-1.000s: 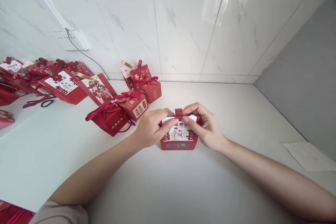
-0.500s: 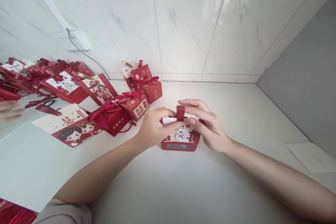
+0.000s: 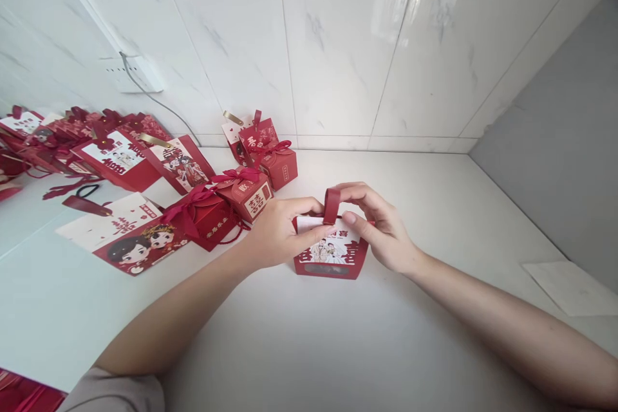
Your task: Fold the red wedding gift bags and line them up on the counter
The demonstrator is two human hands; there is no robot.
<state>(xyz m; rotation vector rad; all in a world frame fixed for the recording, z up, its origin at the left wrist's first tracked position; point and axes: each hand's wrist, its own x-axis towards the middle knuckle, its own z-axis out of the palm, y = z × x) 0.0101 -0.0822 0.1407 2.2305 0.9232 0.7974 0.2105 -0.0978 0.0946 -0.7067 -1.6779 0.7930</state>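
Note:
A small red gift box (image 3: pixel 333 256) stands upright on the table, with a printed white panel showing a couple and an oval window low on its front. A dark red strap handle (image 3: pixel 332 206) loops up from its top. My left hand (image 3: pixel 282 232) pinches the box's top edge at the left, thumb in front and fingers behind. My right hand (image 3: pixel 383 225) is curled round the top right, thumb on the front and index finger against the strap; its other fingertips are hidden behind. Left of my left hand sits a red box with a ribbon bow (image 3: pixel 207 219).
To the left lie a gift box with two cartoon faces (image 3: pixel 140 248), a ribboned box (image 3: pixel 248 193) and a row of red boxes (image 3: pixel 116 158). More boxes (image 3: pixel 275 161) stand by the tiled wall (image 3: pixel 333 45). A white sheet (image 3: pixel 572 286) lies at right.
My right fingers have drawn in behind the strap, and its thumb has shifted slightly left. The strap stands a little higher. The other person's hand at far left has left the view.

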